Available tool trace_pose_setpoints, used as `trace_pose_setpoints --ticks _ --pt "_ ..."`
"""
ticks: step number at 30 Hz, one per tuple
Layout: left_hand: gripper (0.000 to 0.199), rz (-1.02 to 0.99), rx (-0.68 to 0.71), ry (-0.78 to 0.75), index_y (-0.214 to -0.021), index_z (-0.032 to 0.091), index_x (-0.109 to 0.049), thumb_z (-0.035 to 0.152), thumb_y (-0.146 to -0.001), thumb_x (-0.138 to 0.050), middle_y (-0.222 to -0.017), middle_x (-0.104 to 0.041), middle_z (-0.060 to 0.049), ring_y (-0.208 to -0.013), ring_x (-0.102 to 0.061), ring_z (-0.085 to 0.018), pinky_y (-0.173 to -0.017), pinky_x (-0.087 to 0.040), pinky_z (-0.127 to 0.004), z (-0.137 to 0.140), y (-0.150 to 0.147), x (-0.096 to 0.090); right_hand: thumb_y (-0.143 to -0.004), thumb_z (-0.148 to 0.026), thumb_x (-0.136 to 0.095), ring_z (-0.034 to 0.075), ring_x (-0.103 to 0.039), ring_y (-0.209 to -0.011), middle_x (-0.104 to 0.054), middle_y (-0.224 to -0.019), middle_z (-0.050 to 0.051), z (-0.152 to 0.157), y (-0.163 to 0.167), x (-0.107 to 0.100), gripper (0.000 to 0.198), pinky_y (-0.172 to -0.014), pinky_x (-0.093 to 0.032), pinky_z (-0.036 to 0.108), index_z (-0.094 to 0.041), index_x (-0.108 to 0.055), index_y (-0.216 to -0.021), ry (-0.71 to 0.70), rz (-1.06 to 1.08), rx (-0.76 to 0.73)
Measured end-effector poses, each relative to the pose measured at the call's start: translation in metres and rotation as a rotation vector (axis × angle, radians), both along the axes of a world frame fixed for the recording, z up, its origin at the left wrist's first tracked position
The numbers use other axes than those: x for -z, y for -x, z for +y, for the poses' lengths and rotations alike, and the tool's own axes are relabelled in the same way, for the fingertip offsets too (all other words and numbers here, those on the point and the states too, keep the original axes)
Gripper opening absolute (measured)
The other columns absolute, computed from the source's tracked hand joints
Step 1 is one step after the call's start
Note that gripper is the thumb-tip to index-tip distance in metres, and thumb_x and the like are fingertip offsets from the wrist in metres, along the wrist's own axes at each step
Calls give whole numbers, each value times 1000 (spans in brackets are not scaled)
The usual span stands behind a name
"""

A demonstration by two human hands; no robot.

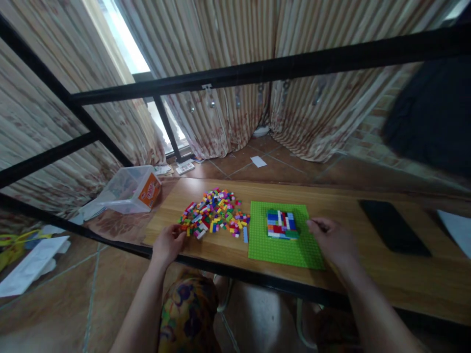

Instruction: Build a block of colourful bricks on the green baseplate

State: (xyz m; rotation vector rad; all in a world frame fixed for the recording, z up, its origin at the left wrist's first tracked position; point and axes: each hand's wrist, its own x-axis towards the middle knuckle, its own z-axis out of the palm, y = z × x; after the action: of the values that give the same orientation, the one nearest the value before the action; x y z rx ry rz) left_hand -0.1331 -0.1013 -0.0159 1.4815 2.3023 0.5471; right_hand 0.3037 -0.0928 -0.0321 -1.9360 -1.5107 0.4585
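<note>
Wearer's body: bare left hand [170,243] and bare right hand [334,239], each with a bare forearm; over one leg, a yellow-orange cloth garment [188,314] printed with purple-and-green floral shapes.

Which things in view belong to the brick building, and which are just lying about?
Likely in use:
- loose bricks, heaped
- green baseplate
- brick build, on the baseplate

Likely just lying about:
- dark flat slab, right of the baseplate
- white sheet on the floor
</note>
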Motion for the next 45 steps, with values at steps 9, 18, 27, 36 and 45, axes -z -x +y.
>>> trace_pose_setpoints --ticks 9,18,27,36,45 --pt "26 157 -44 15 -97 16 -67 34 -82 -57 -95 -73 -13 -90 -69 -28 -73 -49 -32 15 -10 -3 -85 -43 -50 23 -68 -72 -75 -79 8 -2 -4 6 32 -67 -46 33 -19 -71 -85 -102 78 -1" --pt "37 -304 23 -263 -99 16 -61 42 -74 -65 -90 -72 -8 -82 -69 -23 -74 -52 -32 -26 -84 -17 -85 -36 -53 21 -66 -69 -74 -77 7 7 15 -4 25 -65 -44 31 -20 -72 -83 -104 135 -17" --pt "12 -277 471 -311 -88 18 -61 29 -84 -62 -84 -67 -3 -76 -64 -16 -71 -47 -27 9 -219 -1 -86 -39 -52 20 -64 -64 -73 -72 5 6 25 -9 28 -63 -42 31 -20 -73 -83 -102 172 -85" --pt "11 -56 468 -323 -90 17 -68 25 -82 -71 -87 -69 -5 -80 -65 -18 -74 -47 -29 29 -237 17 -85 -40 -51 20 -63 -63 -72 -71 5 12 24 -14 29 -64 -43 31 -20 -72 -83 -133 230 -97" --pt "24 -83 408 -317 -102 17 -66 24 -80 -74 -86 -70 -4 -80 -67 -18 -75 -49 -29 33 -243 16 -85 -39 -52 19 -62 -62 -72 -71 6 13 32 -11 29 -63 -43 31 -19 -73 -84 -62 215 -137"
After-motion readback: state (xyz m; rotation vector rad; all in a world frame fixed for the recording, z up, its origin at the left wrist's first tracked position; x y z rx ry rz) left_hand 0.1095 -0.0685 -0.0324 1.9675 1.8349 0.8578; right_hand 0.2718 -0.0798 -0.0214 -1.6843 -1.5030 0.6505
